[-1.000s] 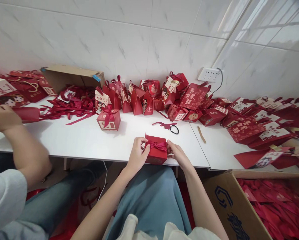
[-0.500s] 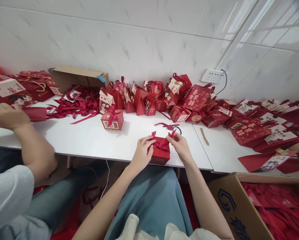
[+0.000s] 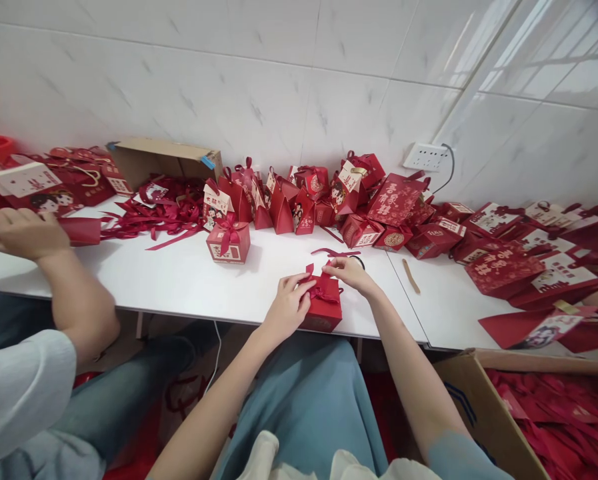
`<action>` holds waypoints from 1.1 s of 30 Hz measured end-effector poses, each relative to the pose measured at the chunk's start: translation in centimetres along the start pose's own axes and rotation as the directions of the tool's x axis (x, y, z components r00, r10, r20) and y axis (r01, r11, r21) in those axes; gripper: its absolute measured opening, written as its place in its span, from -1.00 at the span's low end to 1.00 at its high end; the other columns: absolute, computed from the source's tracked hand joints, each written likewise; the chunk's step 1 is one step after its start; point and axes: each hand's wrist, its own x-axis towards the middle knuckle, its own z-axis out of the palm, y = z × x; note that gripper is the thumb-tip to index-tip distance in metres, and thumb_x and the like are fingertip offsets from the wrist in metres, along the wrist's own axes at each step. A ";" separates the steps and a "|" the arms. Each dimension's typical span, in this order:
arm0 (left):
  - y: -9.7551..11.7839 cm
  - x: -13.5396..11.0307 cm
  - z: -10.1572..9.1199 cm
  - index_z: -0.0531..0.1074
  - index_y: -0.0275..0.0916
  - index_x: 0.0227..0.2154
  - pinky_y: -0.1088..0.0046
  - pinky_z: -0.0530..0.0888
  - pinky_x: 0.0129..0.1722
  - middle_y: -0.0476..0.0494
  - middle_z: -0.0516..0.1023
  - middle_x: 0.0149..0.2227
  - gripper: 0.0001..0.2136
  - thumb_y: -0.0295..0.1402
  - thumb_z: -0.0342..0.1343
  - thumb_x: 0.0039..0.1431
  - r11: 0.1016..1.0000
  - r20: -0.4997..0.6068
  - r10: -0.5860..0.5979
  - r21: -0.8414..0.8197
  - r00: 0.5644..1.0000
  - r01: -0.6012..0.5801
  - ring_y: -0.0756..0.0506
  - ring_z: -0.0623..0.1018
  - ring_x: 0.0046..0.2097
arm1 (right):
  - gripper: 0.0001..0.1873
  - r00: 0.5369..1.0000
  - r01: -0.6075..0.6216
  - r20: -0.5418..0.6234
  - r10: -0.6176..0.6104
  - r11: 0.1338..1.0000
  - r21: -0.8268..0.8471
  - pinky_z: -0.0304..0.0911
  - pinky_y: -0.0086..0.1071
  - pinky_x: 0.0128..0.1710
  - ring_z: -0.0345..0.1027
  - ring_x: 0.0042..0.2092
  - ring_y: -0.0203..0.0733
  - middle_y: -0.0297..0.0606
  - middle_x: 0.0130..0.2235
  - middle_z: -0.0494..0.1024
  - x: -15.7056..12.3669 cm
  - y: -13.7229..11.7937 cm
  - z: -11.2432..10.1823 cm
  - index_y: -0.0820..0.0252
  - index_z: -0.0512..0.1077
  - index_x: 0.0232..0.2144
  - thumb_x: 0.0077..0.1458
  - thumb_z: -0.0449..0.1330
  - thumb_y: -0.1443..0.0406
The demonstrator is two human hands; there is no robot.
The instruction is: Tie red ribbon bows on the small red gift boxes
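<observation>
Bow-adjusting apparently in hand: left hand (image 3: 289,301) on red box (image 3: 323,321) at white table's (image 3: 189,287) near edge, grip unclear; right hand (image 3: 351,275) seemingly pinching ribbon (image 3: 323,293) tail; next calls for gentle, even tension.

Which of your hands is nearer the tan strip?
Right. The right hand is left of the tan strip, at the front bow-tied box; the left hand is farther left, touching that box.
</observation>
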 end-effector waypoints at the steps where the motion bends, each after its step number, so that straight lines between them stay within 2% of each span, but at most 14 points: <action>1: 0.0 0.0 0.0 0.42 -0.19 -0.06 0.16 0.34 0.09 -0.17 0.37 0.05 -0.68 -0.51 -0.10 0.18 1.000 0.002 0.003 0.002 1.000 -0.003 -0.16 0.31 0.06 | -0.69 1.000 -0.007 -0.022 0.007 1.000 -0.029 0.22 -0.30 -0.35 0.36 -0.42 -0.16 -0.25 -0.52 0.50 0.4 0.0 -0.1 0.23 0.43 -0.61 -0.18 0.23 0.07; 5: -0.1 0.0 0.1 0.41 -0.20 -0.05 0.17 0.34 0.09 -0.17 0.37 0.06 -0.67 -0.50 -0.11 0.18 1.000 -0.001 0.017 0.013 1.000 -0.017 -0.16 0.30 0.05 | -0.68 0.991 0.021 -0.130 -0.037 0.992 -0.124 0.17 -0.30 -0.24 0.35 -0.26 -0.12 -0.17 -0.37 0.52 1.2 -1.1 0.0 0.22 0.44 -0.53 -0.04 0.13 0.07; 7: -0.2 0.0 0.1 0.41 -0.22 -0.05 0.17 0.33 0.09 -0.18 0.37 0.05 -0.68 -0.51 -0.11 0.18 0.999 0.002 0.023 0.023 1.000 -0.023 -0.17 0.29 0.04 | -0.63 0.994 0.062 -0.075 -0.073 0.987 -0.149 0.15 -0.34 -0.24 0.34 -0.24 -0.13 -0.18 -0.39 0.51 1.3 -2.1 0.5 0.21 0.45 -0.58 0.02 0.09 0.07; 11: -0.3 0.0 0.1 0.41 -0.19 -0.05 0.18 0.33 0.07 -0.18 0.37 0.04 -0.68 -0.51 -0.10 0.19 0.998 -0.002 0.039 0.042 0.999 -0.039 -0.16 0.30 0.03 | -0.59 0.990 0.085 0.126 -0.064 0.982 -0.166 0.09 -0.41 -0.43 0.26 -0.50 -0.26 -0.33 -0.67 0.36 1.5 -3.5 1.9 0.22 0.39 -0.77 -0.05 0.17 0.10; 13: -0.1 -0.1 0.0 0.41 -0.14 -0.04 0.18 0.33 0.05 -0.16 0.36 0.04 -0.67 -0.51 -0.09 0.19 0.997 -0.030 0.045 0.065 0.999 -0.043 -0.16 0.29 0.03 | -0.65 0.982 0.084 0.184 -0.054 0.983 -0.163 0.04 -0.43 -0.49 0.19 -0.55 -0.31 -0.39 -0.71 0.30 1.6 -3.7 2.3 0.24 0.38 -0.78 -0.11 0.22 0.17; 15: 0.2 -0.3 -0.1 0.42 -0.10 -0.06 0.17 0.30 0.04 -0.15 0.34 0.05 -0.66 -0.52 -0.07 0.18 0.994 -0.065 0.054 0.100 0.996 -0.047 -0.18 0.26 0.06 | -0.72 0.979 0.084 0.197 -0.054 0.985 -0.152 0.03 -0.44 -0.49 0.18 -0.54 -0.33 -0.40 -0.67 0.34 1.6 -3.6 2.4 0.26 0.40 -0.73 -0.11 0.20 0.22; 18: 0.6 -0.4 -0.2 0.46 -0.05 -0.11 0.18 0.27 0.01 -0.12 0.37 0.01 -0.64 -0.56 -0.05 0.15 0.990 -0.069 0.066 0.131 0.995 -0.056 -0.18 0.26 0.05 | -0.75 0.987 0.066 0.157 -0.046 0.990 -0.128 0.08 -0.44 -0.46 0.20 -0.51 -0.33 -0.37 -0.60 0.40 1.3 -3.0 2.1 0.26 0.41 -0.67 -0.07 0.14 0.23; 23: 0.9 -0.4 -0.2 0.49 -0.04 -0.16 0.20 0.24 -0.04 -0.09 0.43 -0.09 -0.61 -0.61 -0.06 0.11 0.994 -0.016 0.021 0.105 1.000 -0.019 -0.16 0.31 -0.01 | -0.74 0.999 0.011 0.043 -0.007 0.995 -0.095 0.14 -0.42 -0.45 0.24 -0.51 -0.29 -0.35 -0.59 0.40 0.8 -1.8 1.6 0.23 0.38 -0.65 -0.05 0.12 0.18; 26: 0.9 -0.3 -0.2 0.49 -0.06 -0.18 0.19 0.22 -0.04 -0.10 0.44 -0.10 -0.64 -0.60 -0.07 0.12 0.997 0.005 -0.006 0.081 1.000 0.006 -0.16 0.32 -0.01 | -0.76 0.993 -0.013 -0.114 0.002 0.996 -0.088 0.18 -0.38 -0.34 0.32 -0.38 -0.22 -0.27 -0.44 0.48 -0.4 -1.8 1.0 0.22 0.39 -0.52 -0.03 0.12 0.15; 28: 0.9 -0.2 -0.2 0.48 -0.09 -0.19 0.18 0.21 -0.03 -0.10 0.43 -0.10 -0.66 -0.58 -0.08 0.13 0.998 0.000 -0.027 0.060 1.000 0.027 -0.16 0.32 -0.01 | -0.72 0.969 -0.024 -0.248 0.003 0.996 -0.081 0.18 -0.36 -0.26 0.33 -0.29 -0.20 -0.21 -0.32 0.49 -2.2 -2.0 0.4 0.20 0.36 -0.41 0.03 0.07 0.10; 30: 0.9 0.0 -0.4 0.46 -0.12 -0.18 0.18 0.22 -0.02 -0.13 0.42 -0.10 -0.72 -0.52 -0.07 0.15 0.998 -0.034 -0.066 0.021 0.997 0.067 -0.16 0.33 0.00 | -0.65 0.953 -0.042 -0.304 0.020 0.997 -0.066 0.17 -0.37 -0.31 0.31 -0.33 -0.21 -0.25 -0.38 0.46 -4.7 -2.2 -0.1 0.18 0.32 -0.43 0.07 0.02 0.01; 33: 0.8 0.1 -0.9 0.39 -0.20 -0.21 0.26 0.29 -0.09 -0.14 0.41 -0.19 -0.82 -0.38 -0.02 0.13 0.978 -0.129 -0.195 -0.098 0.972 0.183 -0.14 0.38 -0.10 | -0.52 0.969 -0.101 -0.234 0.084 0.993 -0.062 0.07 -0.41 -0.46 0.15 -0.52 -0.29 -0.41 -0.61 0.26 -8.5 -2.3 -0.2 0.15 0.22 -0.61 0.06 0.00 -0.10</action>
